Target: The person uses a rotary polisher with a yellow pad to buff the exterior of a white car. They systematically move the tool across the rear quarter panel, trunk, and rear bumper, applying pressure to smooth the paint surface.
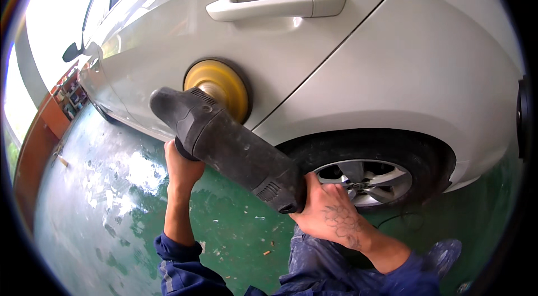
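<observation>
A black car polisher [235, 147] slants across the middle of the view, its round yellow pad [227, 86] laid against the rear door [162, 44] of a white car, below the door handle [274, 5]. My left hand [184, 164] is closed round the side grip under the tool's head. At the tool's rear end, my right hand [328, 209] is wrapped round the body; most of its fingers are hidden behind the housing. Whether the pad is spinning, I cannot tell.
Right of the tool are the rear wheel [364, 181] and the fender [414, 72]. The wet-looking green floor [241, 240] has small scraps on it. A dark cable [400, 216] lies near the wheel. Shelves [73, 94] and an orange-brown panel [39, 144] stand far left.
</observation>
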Available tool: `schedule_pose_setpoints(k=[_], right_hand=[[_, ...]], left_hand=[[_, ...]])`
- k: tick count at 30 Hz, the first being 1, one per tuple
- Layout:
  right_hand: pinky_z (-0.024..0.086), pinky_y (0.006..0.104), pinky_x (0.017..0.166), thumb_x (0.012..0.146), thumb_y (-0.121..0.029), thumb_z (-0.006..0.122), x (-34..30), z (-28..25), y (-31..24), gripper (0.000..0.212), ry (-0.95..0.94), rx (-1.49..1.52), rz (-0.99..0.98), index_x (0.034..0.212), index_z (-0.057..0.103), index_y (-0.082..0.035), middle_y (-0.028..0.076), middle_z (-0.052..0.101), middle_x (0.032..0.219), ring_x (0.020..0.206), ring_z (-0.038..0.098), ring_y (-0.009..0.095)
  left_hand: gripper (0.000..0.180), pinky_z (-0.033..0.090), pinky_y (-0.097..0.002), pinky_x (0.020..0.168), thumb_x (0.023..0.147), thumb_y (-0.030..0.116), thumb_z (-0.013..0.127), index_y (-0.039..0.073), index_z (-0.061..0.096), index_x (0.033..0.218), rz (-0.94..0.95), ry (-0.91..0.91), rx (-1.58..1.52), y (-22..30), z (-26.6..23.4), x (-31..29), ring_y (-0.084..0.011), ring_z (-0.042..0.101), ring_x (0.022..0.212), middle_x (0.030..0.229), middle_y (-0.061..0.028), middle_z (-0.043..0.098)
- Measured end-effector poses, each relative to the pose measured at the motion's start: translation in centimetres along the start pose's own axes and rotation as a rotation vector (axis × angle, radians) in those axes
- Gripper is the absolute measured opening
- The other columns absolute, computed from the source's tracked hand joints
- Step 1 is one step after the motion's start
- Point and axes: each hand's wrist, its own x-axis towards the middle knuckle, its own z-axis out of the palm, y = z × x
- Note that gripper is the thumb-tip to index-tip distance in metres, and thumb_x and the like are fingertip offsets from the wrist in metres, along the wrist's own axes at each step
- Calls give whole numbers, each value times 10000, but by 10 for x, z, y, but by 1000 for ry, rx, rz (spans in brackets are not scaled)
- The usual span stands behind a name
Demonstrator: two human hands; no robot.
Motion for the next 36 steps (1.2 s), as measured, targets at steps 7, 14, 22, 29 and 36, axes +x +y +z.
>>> schedule_pose_setpoints(k=[7, 14, 22, 29, 36], right_hand=[[569, 496, 739, 745, -222, 831, -34, -23, 9, 521, 125, 48, 134, 1086, 547, 50, 278, 692, 806, 819, 688, 478], [579, 463, 794, 757, -233, 835, -73, -48, 16, 558, 189, 88, 225, 1179, 585, 33, 263, 721, 959, 920, 706, 448], [584, 508, 730, 773, -271, 801, -82, -24, 30, 505, 136, 56, 170, 1075, 550, 46, 256, 697, 760, 767, 708, 451], [579, 484, 805, 710, -374, 844, -87, -31, 42, 630, -65, 43, 286, 1118, 596, 38, 263, 718, 911, 894, 704, 448], [580, 463, 844, 723, -344, 882, -125, -73, 54, 671, 114, 76, 235, 1214, 600, 16, 257, 721, 989, 992, 690, 446]], left_hand=[[177, 545, -377, 663, 689, 94, 793, -27, 699, 777, 126, -17, -16, 51, 20, 10, -435, 674, 788, 747, -251, 656], [199, 546, -441, 645, 657, 160, 792, 17, 661, 702, 225, -100, 75, 110, 28, 16, -449, 644, 720, 690, -220, 636], [176, 540, -438, 633, 669, 152, 785, 20, 672, 694, 172, -109, 65, 83, 35, -24, -443, 646, 706, 684, -220, 635], [159, 543, -446, 665, 681, 139, 783, 12, 694, 714, 36, -146, 126, 70, 31, -61, -438, 662, 735, 718, -233, 649], [172, 552, -463, 685, 669, 147, 777, 8, 687, 714, 156, -214, 90, 147, 46, -30, -444, 661, 729, 701, -235, 648]])
